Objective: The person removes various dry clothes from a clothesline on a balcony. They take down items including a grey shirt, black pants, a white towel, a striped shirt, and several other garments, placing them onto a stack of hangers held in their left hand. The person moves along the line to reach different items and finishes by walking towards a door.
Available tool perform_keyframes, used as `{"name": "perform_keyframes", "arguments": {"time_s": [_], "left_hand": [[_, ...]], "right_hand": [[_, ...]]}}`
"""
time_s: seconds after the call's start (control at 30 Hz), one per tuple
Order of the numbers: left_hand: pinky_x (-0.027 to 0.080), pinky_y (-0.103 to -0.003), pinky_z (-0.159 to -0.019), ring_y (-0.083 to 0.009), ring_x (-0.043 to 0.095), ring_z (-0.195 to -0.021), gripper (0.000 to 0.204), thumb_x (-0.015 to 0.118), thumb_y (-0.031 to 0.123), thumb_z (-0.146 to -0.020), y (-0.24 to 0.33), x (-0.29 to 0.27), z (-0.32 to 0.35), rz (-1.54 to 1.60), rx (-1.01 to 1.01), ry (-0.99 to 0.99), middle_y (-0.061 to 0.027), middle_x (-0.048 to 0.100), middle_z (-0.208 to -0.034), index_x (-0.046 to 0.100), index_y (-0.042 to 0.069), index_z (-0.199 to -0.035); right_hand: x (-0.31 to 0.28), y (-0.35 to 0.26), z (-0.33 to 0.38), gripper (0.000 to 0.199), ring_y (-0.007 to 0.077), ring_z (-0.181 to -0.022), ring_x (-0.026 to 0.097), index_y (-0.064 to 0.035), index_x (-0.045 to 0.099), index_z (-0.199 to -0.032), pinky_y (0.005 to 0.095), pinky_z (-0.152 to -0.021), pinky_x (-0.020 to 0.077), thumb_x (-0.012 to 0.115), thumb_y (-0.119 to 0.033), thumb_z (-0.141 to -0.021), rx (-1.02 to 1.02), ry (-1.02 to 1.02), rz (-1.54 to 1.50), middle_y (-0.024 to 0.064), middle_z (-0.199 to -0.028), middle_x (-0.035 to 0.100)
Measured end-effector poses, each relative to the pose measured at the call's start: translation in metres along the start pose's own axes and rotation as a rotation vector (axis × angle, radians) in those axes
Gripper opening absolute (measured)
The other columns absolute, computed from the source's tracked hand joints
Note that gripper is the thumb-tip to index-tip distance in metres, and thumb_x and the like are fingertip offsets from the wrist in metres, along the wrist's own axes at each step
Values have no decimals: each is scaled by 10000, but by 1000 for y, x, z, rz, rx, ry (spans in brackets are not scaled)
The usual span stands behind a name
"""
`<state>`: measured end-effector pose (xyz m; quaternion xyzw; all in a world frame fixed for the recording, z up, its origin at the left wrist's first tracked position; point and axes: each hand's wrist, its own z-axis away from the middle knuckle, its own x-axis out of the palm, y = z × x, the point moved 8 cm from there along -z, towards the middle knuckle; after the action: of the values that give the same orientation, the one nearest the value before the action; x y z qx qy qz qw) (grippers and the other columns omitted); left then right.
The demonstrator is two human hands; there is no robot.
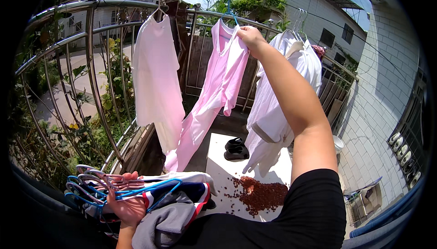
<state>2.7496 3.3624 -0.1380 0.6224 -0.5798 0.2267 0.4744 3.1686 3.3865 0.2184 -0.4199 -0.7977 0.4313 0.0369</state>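
My right hand (249, 38) reaches up and pinches the shoulder of a pink long-sleeved top (221, 73), which hangs on a blue hanger (228, 5) from a line. One long pink part of it trails down to the lower left. Low on the left, my left hand (129, 207) is wrapped round a bunch of blue and pink clothes hangers (102, 187). Beside that hand, over my left arm, lie a grey garment (161, 224) and a navy, white and red one (189, 193). A pale pink shirt (157, 66) hangs left of the pink top.
Several white shirts (291, 73) hang at the right. Below, a white tabletop (216, 151) bears black sandals (236, 149) and reddish-brown seeds or beans (261, 195). A metal railing (93, 57) curves round the left and back. Shoes (400, 153) sit along the tiled wall (378, 107).
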Motion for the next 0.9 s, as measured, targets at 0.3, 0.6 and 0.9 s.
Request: {"name": "perform_keyframes", "arguments": {"time_s": [0.3, 0.6, 0.9], "left_hand": [[358, -462, -945, -261, 501, -1066, 422, 425, 404, -861, -8, -10, -4, 59, -104, -80, -113, 538, -1081, 475, 64, -1107], [326, -473, -978, -290, 498, -1075, 420, 464, 388, -846, -10, -13, -6, 137, -120, -131, -132, 536, -1091, 471, 61, -1109], [327, -476, -980, -296, 490, -1087, 443, 460, 386, -846, -11, -9, -5, 150, -117, -129, -144, 526, -1102, 461, 46, -1129]], "right_hand": [[-113, -137, 72, 292, 257, -825, 608, -119, 621, -932, 375, -703, 464, 530, -366, -805, -298, 643, 1519, 120, -838, 628], [-175, -86, 73, 259, 232, -676, 580, 5, 654, -787, 384, -628, 460, 623, -242, -713, 380, 238, 1067, 138, -783, 607], [-182, -57, 14, 245, 295, -814, 616, 5, 645, -883, 381, -727, 476, 626, -133, -682, 355, 51, 1602, 168, -926, 626]]}}
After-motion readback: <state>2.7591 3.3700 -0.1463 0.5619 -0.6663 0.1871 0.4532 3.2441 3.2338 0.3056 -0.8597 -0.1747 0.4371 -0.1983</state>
